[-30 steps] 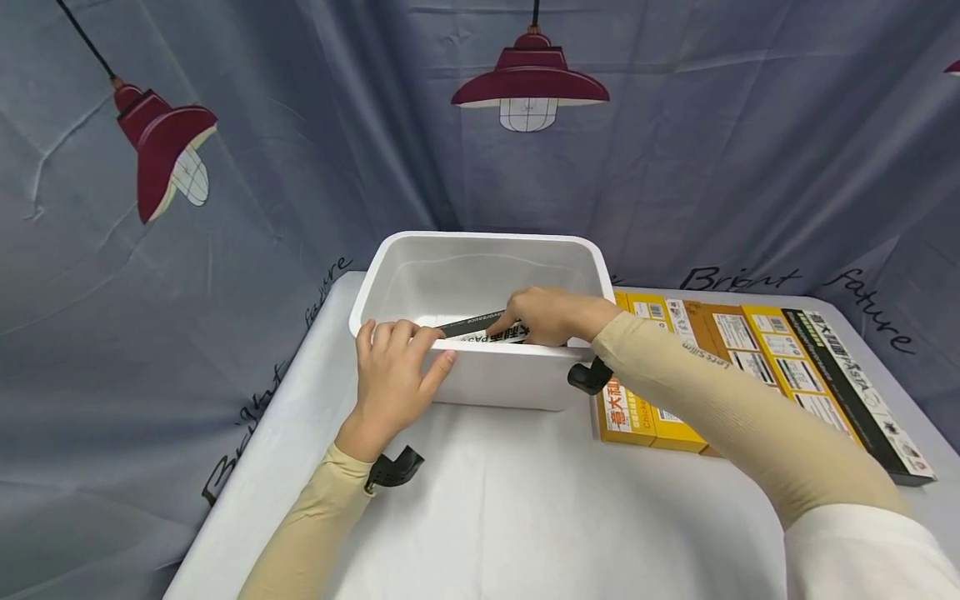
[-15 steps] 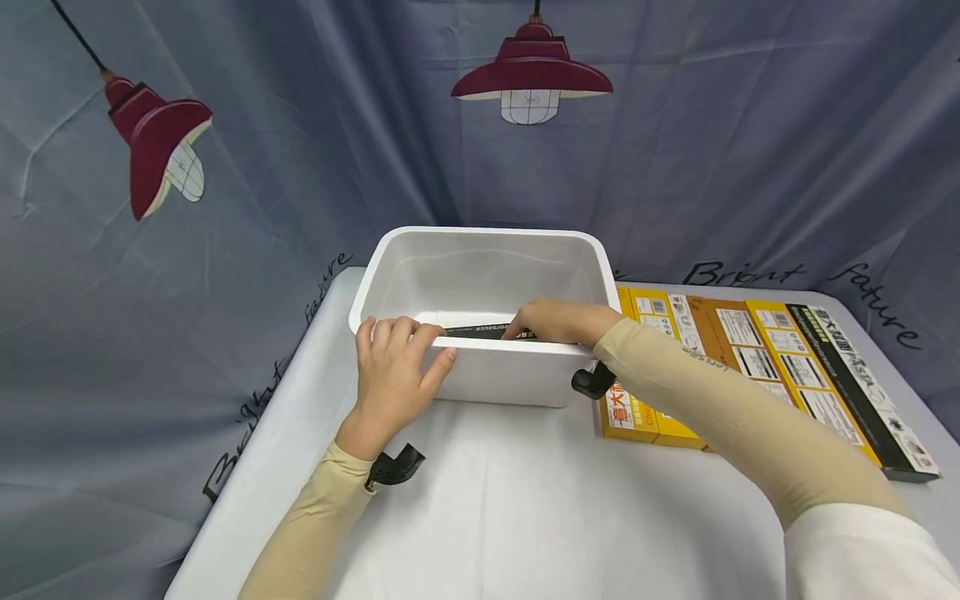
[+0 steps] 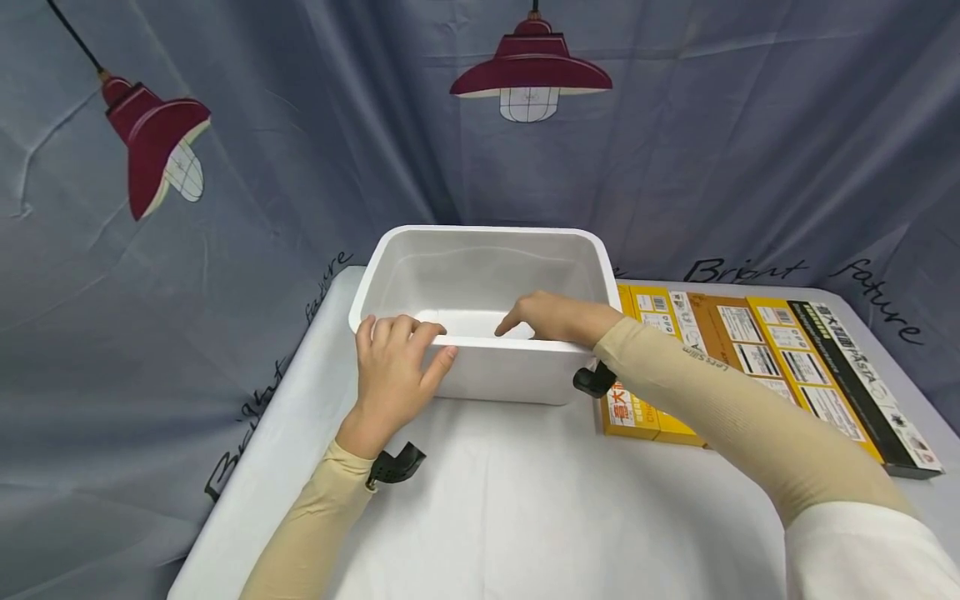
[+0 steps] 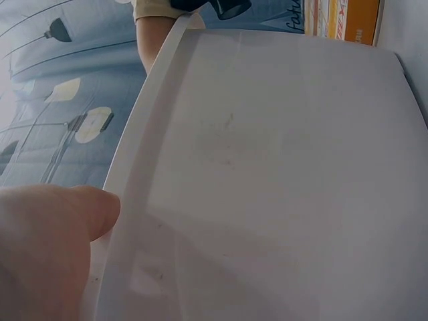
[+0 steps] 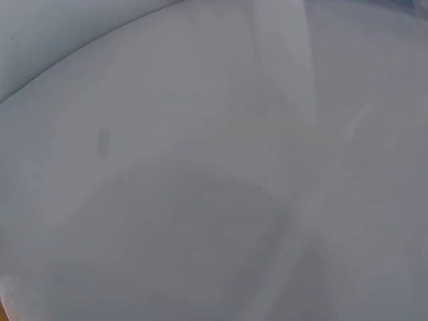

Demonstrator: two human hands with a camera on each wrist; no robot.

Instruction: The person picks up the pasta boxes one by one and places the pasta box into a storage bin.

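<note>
reaching inside the bin (image 3: pixel 495 372), the right hand (image 3: pixel 555 317) hid its grip (i could not tell); the left hand (image 3: pixel 393 371) held the seven-o'clock rim (image 3: pixel 471 342), where heavy leaning could tip it.

The head camera looks forward and down from above at the white bin (image 3: pixel 510 373). The left wrist camera (image 3: pixel 397 464) looks closely along its near outer wall (image 4: pixel 267 167) toward boxes (image 3: pixel 780 354), which both views share. The right wrist camera (image 3: pixel 595 381) faces a pale surface (image 5: pixel 200 160) at very close range.
</note>
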